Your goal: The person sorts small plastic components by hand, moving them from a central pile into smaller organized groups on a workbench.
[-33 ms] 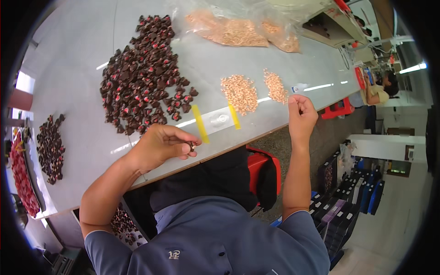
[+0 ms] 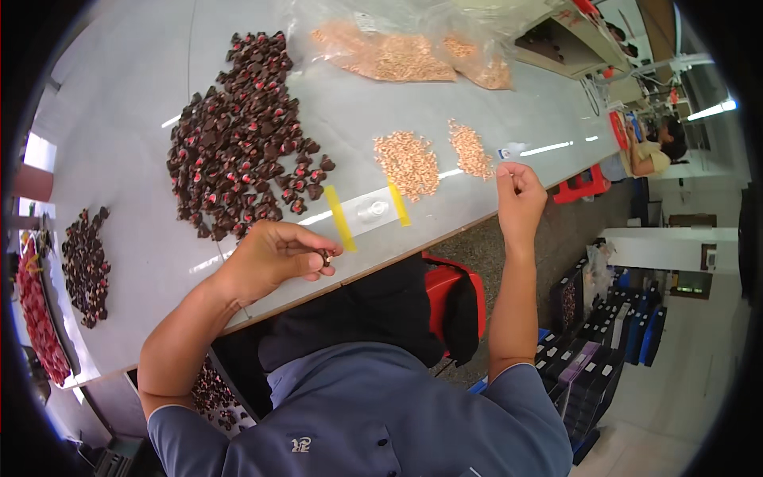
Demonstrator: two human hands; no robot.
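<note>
My left hand (image 2: 270,258) is held over the table's near edge, thumb and fingers pinched on a small dark brown piece (image 2: 324,257) with a pale spot. Beyond it spreads a big heap of similar dark brown pieces (image 2: 230,151), many with a red or pink face. My right hand (image 2: 521,195) is closed in a pinch at the table edge, close to a small pile of tan bits (image 2: 470,149). Whatever its fingertips may hold is too small to make out. A larger pile of tan bits (image 2: 407,163) lies to the left of that one.
Yellow tape strips (image 2: 339,219) hold a clear sheet with a round mark (image 2: 373,208) on the table. Clear plastic bags of tan bits (image 2: 413,60) lie at the back. Another dark heap (image 2: 86,266) sits far left. A red stool (image 2: 453,298) stands below; a person (image 2: 652,155) sits far right.
The view has shifted slightly, so the table and its piles appear a little further left. Both hands keep their pinched poses, with the dark piece still in my left.
</note>
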